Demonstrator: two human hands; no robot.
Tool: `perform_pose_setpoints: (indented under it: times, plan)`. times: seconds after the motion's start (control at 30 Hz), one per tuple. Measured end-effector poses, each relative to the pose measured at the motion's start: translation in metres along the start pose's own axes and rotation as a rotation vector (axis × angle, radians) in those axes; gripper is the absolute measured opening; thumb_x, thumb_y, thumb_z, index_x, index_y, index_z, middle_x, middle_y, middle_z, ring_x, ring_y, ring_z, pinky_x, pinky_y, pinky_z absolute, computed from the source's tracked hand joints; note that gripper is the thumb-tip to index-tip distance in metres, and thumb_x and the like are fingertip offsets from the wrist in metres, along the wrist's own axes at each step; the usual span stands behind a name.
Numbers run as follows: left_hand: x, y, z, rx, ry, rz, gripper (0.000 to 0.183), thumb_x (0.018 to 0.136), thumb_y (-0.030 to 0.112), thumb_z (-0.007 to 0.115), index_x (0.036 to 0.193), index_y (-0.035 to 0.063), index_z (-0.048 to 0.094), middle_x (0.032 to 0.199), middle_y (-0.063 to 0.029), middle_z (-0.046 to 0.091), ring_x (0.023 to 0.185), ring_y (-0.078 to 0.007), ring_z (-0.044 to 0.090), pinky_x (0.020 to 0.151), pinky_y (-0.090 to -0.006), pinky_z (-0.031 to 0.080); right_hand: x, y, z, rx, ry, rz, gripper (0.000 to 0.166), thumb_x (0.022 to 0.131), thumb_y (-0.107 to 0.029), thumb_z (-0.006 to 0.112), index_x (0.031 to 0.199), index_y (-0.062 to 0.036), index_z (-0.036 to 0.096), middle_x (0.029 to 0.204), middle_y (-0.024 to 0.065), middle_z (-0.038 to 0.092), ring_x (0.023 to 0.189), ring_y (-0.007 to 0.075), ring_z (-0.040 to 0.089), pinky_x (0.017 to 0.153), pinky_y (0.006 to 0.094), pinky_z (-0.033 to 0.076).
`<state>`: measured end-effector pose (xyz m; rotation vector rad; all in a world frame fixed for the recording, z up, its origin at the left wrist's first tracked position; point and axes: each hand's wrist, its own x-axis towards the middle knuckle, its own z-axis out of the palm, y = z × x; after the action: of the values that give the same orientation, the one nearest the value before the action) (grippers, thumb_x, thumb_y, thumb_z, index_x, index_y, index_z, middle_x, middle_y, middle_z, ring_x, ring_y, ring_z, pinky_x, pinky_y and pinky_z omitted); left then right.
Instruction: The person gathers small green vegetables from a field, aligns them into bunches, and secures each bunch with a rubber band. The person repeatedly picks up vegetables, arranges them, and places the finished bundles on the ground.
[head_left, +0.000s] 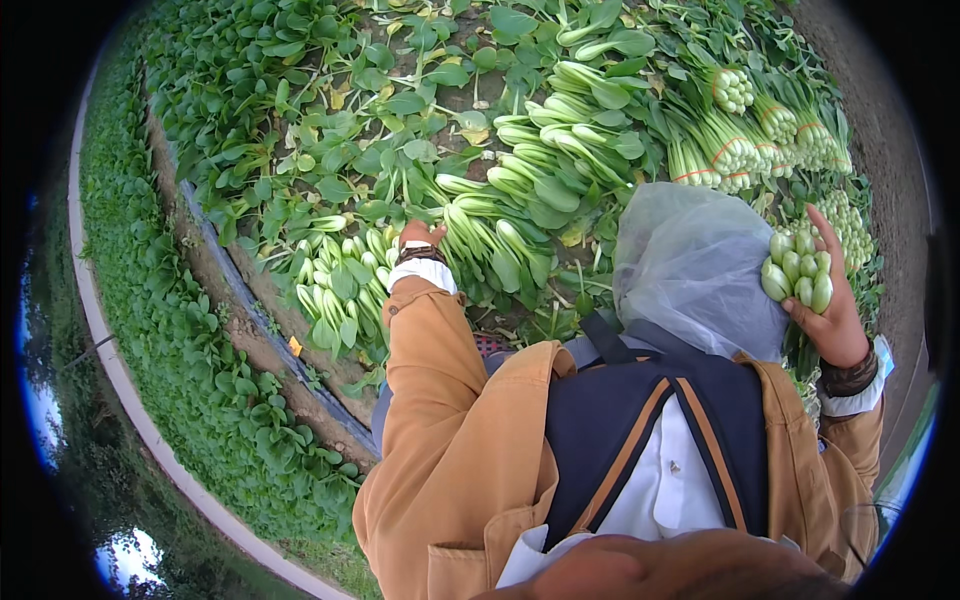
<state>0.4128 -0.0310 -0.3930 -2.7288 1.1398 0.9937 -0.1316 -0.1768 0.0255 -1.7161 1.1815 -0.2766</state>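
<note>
My right hand (836, 315) grips a bunch of pale green bok choy (798, 271), its stem bases facing up towards me. The leaves of this bunch hang below, mostly hidden by my knee and hand. On the left, my left hand (422, 234) is down among loose cut bok choy (469, 232). Its fingers are partly hidden, so whether they hold a plant cannot be made out. A cluster of cut bok choy (337, 281) lies just left of that wrist. A translucent plastic cover (690, 262) wraps my right knee, between the two hands.
More cut bok choy (555, 142) lies in a row ahead. Bundles tied with red bands (727, 150) stand at the upper right, with more stem bases (844, 225) beyond my right hand. Uncut plants (225, 67) grow at upper left. A dark pipe-like strip (247, 296) runs along the soil.
</note>
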Motion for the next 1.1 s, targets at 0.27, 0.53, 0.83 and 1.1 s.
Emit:
perform_pose_setpoints:
  times: [0.27, 0.53, 0.83, 1.1]
  plan:
    - [0.023, -0.032, -0.053, -0.3, -0.339, -0.172, 0.034, 0.08, 0.029, 0.071, 0.099, 0.0026, 0.061, 0.077, -0.0118, 0.066, 0.061, -0.0218, 0.063, 0.065, -0.0325, 0.052, 0.011, 0.004, -0.002, -0.016, -0.038, 0.067, 0.094, 0.077, -0.007, 0.071, 0.154, -0.0037, 0.017, 0.141, 0.0107, 0.042, 0.126, 0.0215, 0.044, 0.112, 0.0349, 0.028]
    - [0.01, 0.028, -0.034, 0.216, -0.171, -0.215, 0.061, 0.088, 0.041, 0.067, 0.132, 0.0028, 0.05, 0.132, -0.0234, 0.057, 0.119, -0.0357, 0.058, 0.098, -0.0439, 0.049, 0.012, 0.001, 0.001, -0.021, -0.027, 0.105, 0.094, 0.078, -0.013, 0.074, 0.154, -0.0035, 0.019, 0.143, 0.0087, 0.04, 0.126, 0.0204, 0.044, 0.113, 0.0349, 0.026]
    - [-0.025, -0.018, -0.109, 0.024, 0.035, 0.186, 0.039, 0.081, 0.041, 0.076, 0.105, 0.0113, 0.069, 0.092, -0.0186, 0.069, 0.086, -0.0319, 0.068, 0.078, -0.04, 0.053, 0.008, -0.003, 0.01, 0.025, 0.019, -0.025, 0.089, 0.078, -0.006, 0.072, 0.152, -0.0055, 0.024, 0.142, 0.0107, 0.041, 0.128, 0.0217, 0.043, 0.112, 0.0348, 0.03]
    - [-0.226, 0.17, -0.245, -0.82, 0.118, 0.591, 0.022, 0.1, 0.021, 0.057, 0.116, 0.0067, 0.061, 0.091, 0.0018, 0.066, 0.072, -0.0035, 0.054, 0.061, -0.0185, 0.042, -0.009, 0.004, -0.014, -0.046, -0.179, -0.223, 0.107, 0.075, -0.021, 0.083, 0.156, -0.0096, 0.013, 0.15, 0.0169, 0.036, 0.137, 0.026, 0.037, 0.115, 0.0366, 0.027]
